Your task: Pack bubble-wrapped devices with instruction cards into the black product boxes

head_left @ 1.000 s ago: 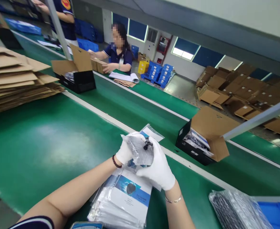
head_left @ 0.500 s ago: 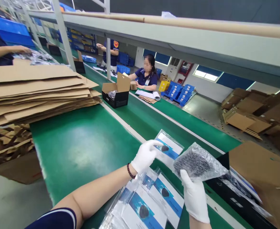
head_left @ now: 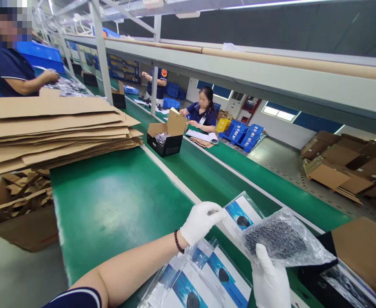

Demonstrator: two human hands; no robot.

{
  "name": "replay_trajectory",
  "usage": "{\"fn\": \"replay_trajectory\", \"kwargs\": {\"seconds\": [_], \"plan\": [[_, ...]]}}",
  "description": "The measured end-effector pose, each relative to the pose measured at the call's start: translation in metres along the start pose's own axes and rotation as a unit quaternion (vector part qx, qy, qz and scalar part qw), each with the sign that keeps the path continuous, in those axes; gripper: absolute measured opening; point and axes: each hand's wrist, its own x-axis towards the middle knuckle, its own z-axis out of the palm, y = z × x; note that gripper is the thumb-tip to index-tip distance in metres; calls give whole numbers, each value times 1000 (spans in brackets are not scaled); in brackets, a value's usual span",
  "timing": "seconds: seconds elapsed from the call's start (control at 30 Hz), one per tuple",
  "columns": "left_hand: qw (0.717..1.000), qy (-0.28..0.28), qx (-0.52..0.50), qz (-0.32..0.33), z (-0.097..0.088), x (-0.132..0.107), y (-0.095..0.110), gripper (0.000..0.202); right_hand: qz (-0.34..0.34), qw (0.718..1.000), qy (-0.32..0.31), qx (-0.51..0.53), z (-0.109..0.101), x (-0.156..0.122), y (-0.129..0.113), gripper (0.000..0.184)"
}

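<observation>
My left hand [head_left: 202, 222], in a white glove, pinches the near-left edge of a blue-and-white booklet in a clear plastic sleeve [head_left: 235, 209]. A bubble-wrapped dark item [head_left: 279, 237] is gripped in my right hand [head_left: 269, 276], also gloved, with the thumb on top. The wrapped item overlaps the booklet's right corner; whether they touch I cannot tell. Below my hands lies a pile of similar sleeved booklets [head_left: 229, 273]. At the right stands an open black carton [head_left: 316, 280] with brown flaps, holding wrapped things and a white-and-blue sheet.
A smaller open black box [head_left: 164, 146] stands on the green belt [head_left: 203, 171]. Flat cardboard sheets [head_left: 56, 128] are stacked at left, above a carton of cardboard scraps [head_left: 24, 222]. A metal shelf frame [head_left: 239, 64] crosses overhead. Co-workers work beyond the belt and at far left.
The view has shifted, so most things appear lower and farther right. Both hands have moved slightly right with the booklet and wrapped item. The right-hand carton appears farther right and lower.
</observation>
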Motion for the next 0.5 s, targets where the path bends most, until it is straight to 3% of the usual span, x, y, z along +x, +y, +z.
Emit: {"fn": "replay_trajectory", "kwargs": {"seconds": [0.33, 0.5], "plan": [[999, -25, -6, -39, 2, 1, -1, 18, 64, 998, 9, -23, 2, -3, -7, 57], [999, -25, 14, -42, 1, 1, 0, 17, 61, 998, 3, -26, 4, -1, -5, 55]]}}
